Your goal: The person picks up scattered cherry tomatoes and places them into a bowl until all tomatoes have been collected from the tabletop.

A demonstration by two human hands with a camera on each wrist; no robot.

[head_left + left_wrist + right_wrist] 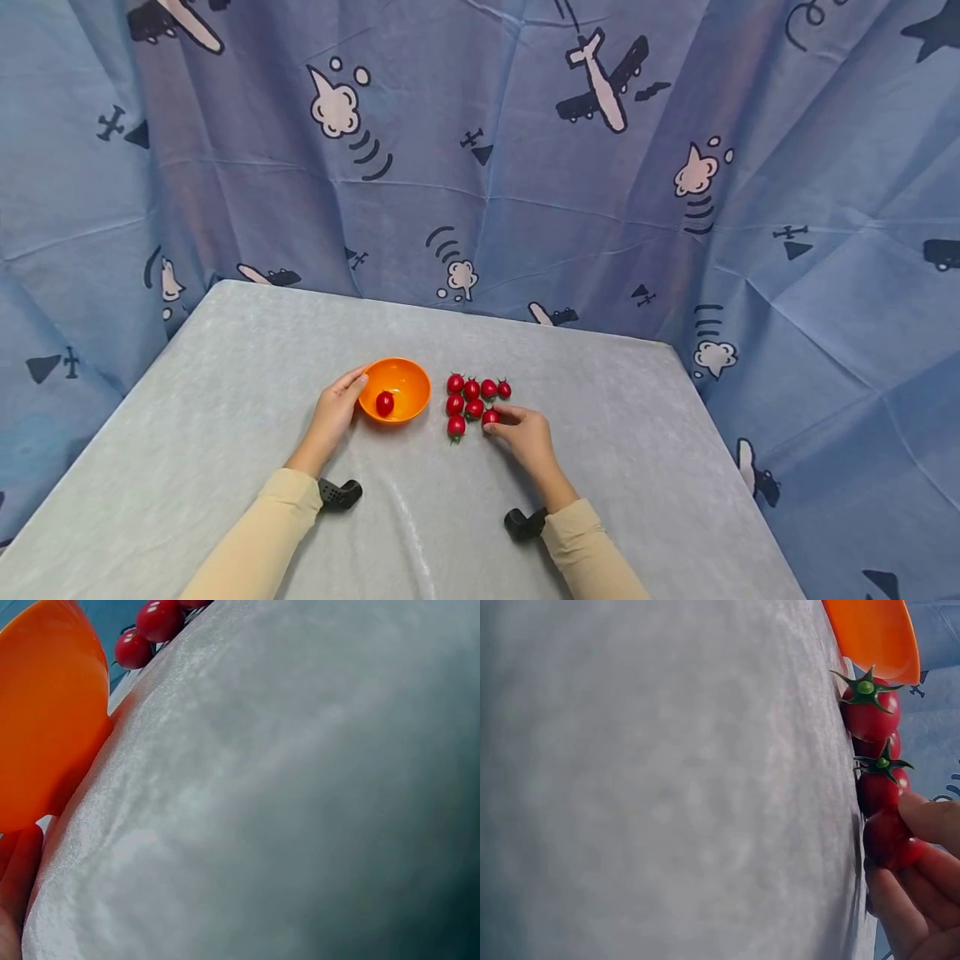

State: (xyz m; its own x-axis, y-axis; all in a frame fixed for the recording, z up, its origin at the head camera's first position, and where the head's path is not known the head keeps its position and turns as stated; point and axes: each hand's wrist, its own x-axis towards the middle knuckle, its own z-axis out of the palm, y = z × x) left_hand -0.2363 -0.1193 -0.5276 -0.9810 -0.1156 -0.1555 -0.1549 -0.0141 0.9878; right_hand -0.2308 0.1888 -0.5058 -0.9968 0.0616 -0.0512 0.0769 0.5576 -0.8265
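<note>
An orange bowl (411, 385) stands on the table with one red cherry tomato (385, 403) inside it. My left hand (335, 414) holds the bowl's left side, its thumb at the rim; in the left wrist view, fingers (21, 866) lie against the bowl's lower wall. To the bowl's right, several cherry tomatoes (454, 404) with green tops sit close together in rough rows. My right hand (529, 437) pinches the tomato (491, 417) at the group's near right corner between thumb and fingers. The right wrist view shows this held tomato (889, 838) beside the others.
A pale grey cloth covers the table (247, 367). Behind it and along both sides hangs a blue curtain (450, 108) printed with planes and clouds. A black device (341, 494) is strapped to the left wrist and another black device (523, 525) to the right.
</note>
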